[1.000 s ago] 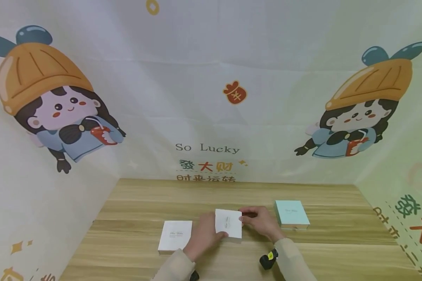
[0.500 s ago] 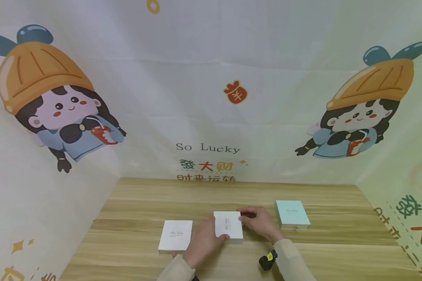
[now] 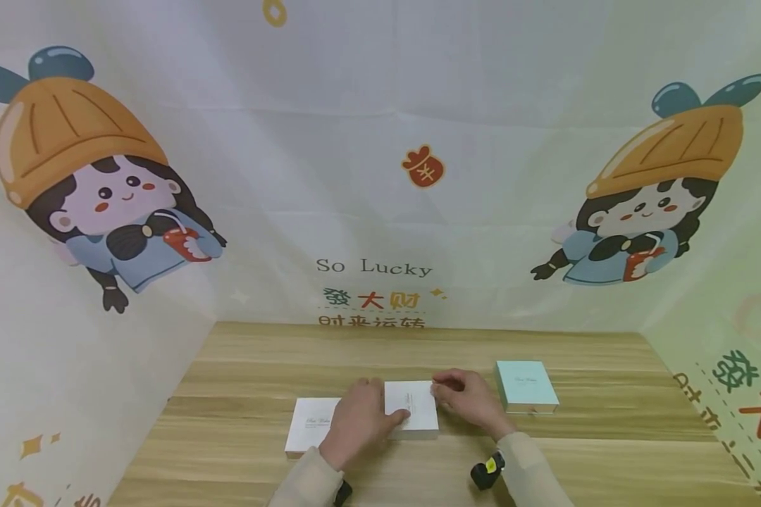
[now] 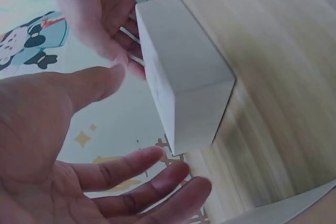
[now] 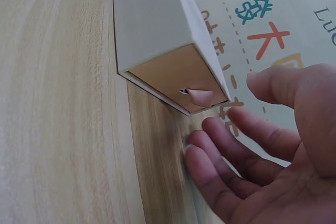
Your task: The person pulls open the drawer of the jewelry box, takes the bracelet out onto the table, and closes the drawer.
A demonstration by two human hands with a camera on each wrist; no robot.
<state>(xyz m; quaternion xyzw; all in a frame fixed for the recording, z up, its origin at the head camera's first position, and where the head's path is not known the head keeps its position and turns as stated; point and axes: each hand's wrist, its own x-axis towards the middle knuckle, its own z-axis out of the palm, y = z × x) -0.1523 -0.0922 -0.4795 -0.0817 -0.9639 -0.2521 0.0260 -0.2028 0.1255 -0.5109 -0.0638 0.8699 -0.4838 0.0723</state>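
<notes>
A square white drawer box (image 3: 422, 403) with small printed script lies flat on the table between my two hands. Its tan drawer end with a pale ribbon tab (image 5: 200, 97) faces my right hand in the right wrist view. My left hand (image 3: 358, 422) is at the box's left side, thumb over the top; the left wrist view shows its fingers spread and apart from the box. Beside the right edge is my right hand (image 3: 472, 403), its fingers loosely bent near the drawer end, gripping nothing.
A second white box (image 3: 307, 426) lies on the left, partly hidden behind my left hand. To the right sits a mint-green box (image 3: 526, 384). The wooden table (image 3: 609, 394) ends at a printed cloth backdrop (image 3: 495, 211) behind and at both sides.
The white box has gone from being held, slightly raised, to lying flat on the table. My left hand has let go and shifted left; my right hand has loosened from its edge.
</notes>
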